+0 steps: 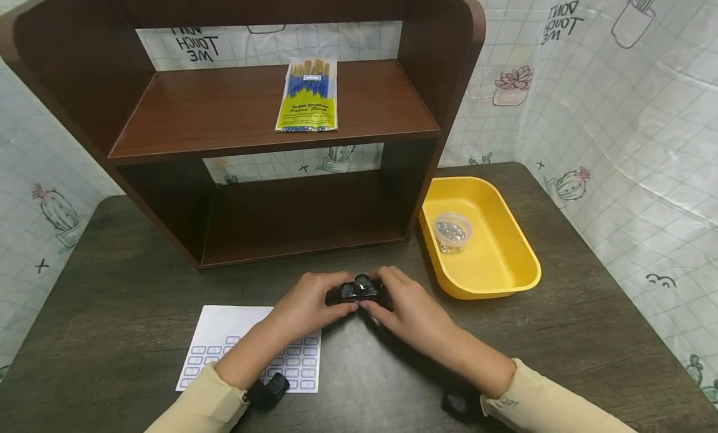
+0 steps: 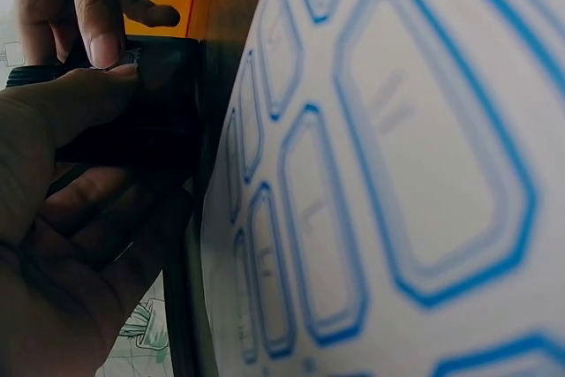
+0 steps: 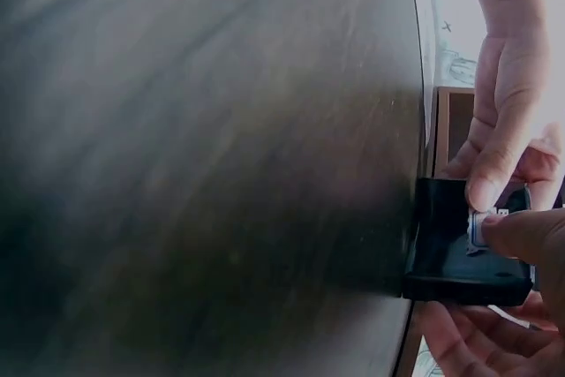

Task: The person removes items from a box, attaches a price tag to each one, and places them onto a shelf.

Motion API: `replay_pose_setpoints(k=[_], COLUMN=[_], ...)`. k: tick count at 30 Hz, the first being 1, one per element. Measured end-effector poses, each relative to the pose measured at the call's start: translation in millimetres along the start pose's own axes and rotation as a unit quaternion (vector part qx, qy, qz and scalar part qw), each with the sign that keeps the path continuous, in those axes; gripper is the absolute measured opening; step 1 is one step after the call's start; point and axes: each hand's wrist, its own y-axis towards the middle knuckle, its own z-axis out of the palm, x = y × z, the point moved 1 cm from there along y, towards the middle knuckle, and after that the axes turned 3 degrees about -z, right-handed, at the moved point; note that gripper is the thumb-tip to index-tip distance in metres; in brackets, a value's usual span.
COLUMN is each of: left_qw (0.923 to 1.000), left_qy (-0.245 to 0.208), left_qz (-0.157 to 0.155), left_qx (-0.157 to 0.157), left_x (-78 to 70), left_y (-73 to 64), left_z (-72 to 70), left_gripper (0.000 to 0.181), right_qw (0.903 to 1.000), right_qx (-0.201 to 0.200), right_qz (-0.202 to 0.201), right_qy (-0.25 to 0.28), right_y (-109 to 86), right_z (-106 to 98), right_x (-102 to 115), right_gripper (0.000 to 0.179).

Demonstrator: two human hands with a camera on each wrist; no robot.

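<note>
A small glossy black bottle (image 1: 361,290) with a round cap stands on the table between both hands. From the left side my left hand (image 1: 305,308) grips it, fingers behind and thumb at the front. My right hand (image 1: 414,311) holds the opposite side in the same way. Both thumbs press on a small white label (image 3: 478,230) with a blue border, on the bottle's front face. Under my left forearm lies a white sheet of blue-framed labels (image 1: 305,361), partly hidden by the arm; it fills much of the left wrist view.
Behind the hands stands a dark brown shelf unit (image 1: 415,99), with a pack of artist brushes (image 1: 306,96) on its upper board. To the right is a yellow tray (image 1: 493,246) holding a clear round tub (image 1: 452,230) of small silvery pieces. A printed curtain borders the table.
</note>
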Motion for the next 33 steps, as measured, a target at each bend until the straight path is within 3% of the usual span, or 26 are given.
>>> replay_pose_setpoints(k=[11, 18, 23, 28, 31, 33], left_qw=[1.0000, 1.0000, 1.0000, 0.9998, 0.9992, 0.9992], left_qy=[0.003, 0.007, 0.006, -0.009, -0.019, -0.016], left_qz=[-0.005, 0.003, 0.002, -0.010, -0.022, -0.030], left_qx=[-0.004, -0.001, -0.001, 0.016, 0.028, 0.019], left_x=[1.3, -0.5, -0.4, 1.0, 2.3, 3.6], left_y=[-1.1, -0.1, -0.4, -1.1, -4.6, -9.3], left_z=[-1.5, -0.2, -0.5, -2.5, -9.9, -18.8], left_gripper=[0.024, 0.026, 0.026, 0.030, 0.040, 0.045], right_qw=[0.9982, 0.9965, 0.9973, 0.9976, 0.9969, 0.9965], right_qx=[0.006, 0.019, 0.038, 0.055, 0.061, 0.064], right_qz=[-0.047, -0.043, -0.042, -0.040, -0.039, -0.040], right_qy=[-0.036, -0.069, -0.046, 0.011, 0.031, 0.036], right_y=[0.0, 1.2, 3.6, 5.1, 5.4, 5.5], right_z=[-1.7, -0.3, -3.1, -6.9, -8.2, -8.8], right_x=[-4.2, -3.7, -3.7, -7.6, -10.2, -11.5], right_gripper=[0.037, 0.039, 0.035, 0.029, 0.027, 0.027])
